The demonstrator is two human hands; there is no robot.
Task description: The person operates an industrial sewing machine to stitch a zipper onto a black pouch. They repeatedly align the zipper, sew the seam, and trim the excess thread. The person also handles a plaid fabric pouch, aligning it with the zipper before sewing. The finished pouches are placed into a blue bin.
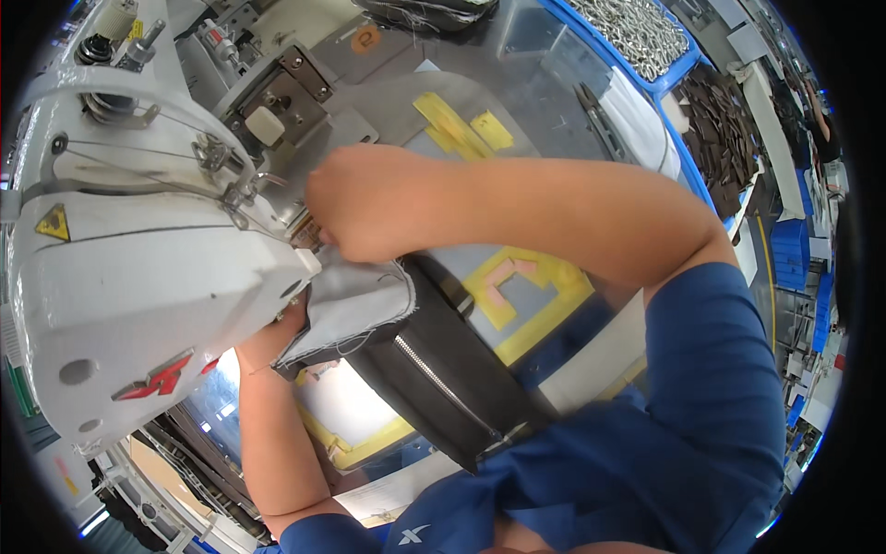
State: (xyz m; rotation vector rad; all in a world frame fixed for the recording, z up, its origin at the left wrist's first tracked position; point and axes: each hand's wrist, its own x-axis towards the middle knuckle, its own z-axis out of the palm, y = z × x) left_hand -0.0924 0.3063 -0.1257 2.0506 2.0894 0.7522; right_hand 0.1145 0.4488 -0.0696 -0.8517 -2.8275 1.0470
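Observation:
A white sewing machine head (157, 286) fills the left side of the view. Below its needle end lies a black fabric piece (388, 365) with a silver zipper (434, 380) and a frayed grey lining (360, 297). The fabric runs from the needle area down toward my body. My right hand (365, 203) is closed right beside the needle area, fingers curled down at the far edge of the lining. What its fingertips pinch is hidden. My left hand (277, 334) reaches under the machine head along the fabric's left edge, its fingers mostly covered.
Yellow tape (544, 309) marks the tabletop around the fabric. At the far right, a blue bin (666, 81) holds many small metal pieces and dark brown pieces. A pair of dark tweezers or snips (600, 120) lies beside it. Another black bundle (429, 13) sits at the back.

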